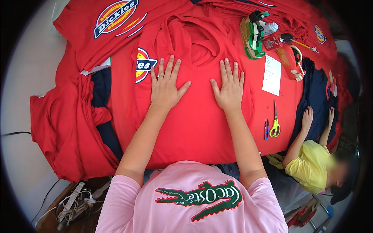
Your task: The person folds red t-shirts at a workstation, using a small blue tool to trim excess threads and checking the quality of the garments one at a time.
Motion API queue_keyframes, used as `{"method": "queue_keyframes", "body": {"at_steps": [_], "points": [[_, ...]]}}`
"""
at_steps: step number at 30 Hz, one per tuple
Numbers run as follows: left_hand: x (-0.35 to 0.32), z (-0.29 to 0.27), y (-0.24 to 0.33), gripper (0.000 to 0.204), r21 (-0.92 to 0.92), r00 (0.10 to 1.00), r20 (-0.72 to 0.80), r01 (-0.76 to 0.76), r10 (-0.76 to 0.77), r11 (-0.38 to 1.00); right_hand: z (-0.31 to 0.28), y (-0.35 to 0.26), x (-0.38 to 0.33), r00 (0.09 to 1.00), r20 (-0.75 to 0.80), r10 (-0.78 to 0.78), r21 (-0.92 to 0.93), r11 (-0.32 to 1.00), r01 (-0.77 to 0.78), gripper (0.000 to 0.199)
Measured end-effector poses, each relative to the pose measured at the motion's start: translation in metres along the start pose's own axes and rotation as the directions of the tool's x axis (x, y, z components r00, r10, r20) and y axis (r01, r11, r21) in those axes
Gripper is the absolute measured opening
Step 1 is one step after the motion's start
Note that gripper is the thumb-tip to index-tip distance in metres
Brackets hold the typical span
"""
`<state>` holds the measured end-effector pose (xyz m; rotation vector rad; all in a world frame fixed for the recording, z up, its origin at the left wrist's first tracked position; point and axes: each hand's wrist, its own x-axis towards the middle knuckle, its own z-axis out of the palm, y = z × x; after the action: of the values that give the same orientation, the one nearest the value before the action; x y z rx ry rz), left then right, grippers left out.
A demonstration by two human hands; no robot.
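Left hand [165,85]: laid flat and unclenched, fingers spread, pressed on the red shirt [194,116]; nothing is grasped.
Right hand [229,87]: laid flat likewise, palm down on the same shirt, nothing gripped.
Shirt position: spread on the tabletop directly under both hands, its neckline [194,39] just beyond the fingertips.
Risk, creasing: folds could be pushed into the cloth if the palms are slid unevenly.
Risk, layers: the red garments beneath and to the left of the left hand [70,116] could be dragged along.
Risk, snagging: the scissors [275,124], near and to the right of the right hand, could be caught by a shifted hem.
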<state>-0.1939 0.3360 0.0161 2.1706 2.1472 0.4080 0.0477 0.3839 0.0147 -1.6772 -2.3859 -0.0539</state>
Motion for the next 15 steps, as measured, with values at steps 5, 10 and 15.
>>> {"method": "queue_keyframes", "body": {"at_steps": [5, 10, 15], "points": [[0.002, 0.003, 0.003, 0.084, 0.027, 0.998, -0.066, 0.013, -0.011, 1.0, 0.004, 0.004, -0.001, 0.999, -0.032, -0.018, 0.049, 0.999, 0.02, 0.073], [-0.027, 0.012, 0.01, 0.077, 0.059, 0.993, -0.118, 0.037, -0.03, 0.998, 0.009, 0.003, -0.033, 0.998, -0.052, -0.036, 0.062, 0.997, 0.039, 0.069], [-0.142, 0.002, 0.038, 0.074, 0.031, 0.998, -0.029, 0.048, -0.047, 0.998, -0.023, 0.007, -0.151, 0.969, 0.115, -0.218, 0.191, 0.962, 0.194, 0.069]]}}
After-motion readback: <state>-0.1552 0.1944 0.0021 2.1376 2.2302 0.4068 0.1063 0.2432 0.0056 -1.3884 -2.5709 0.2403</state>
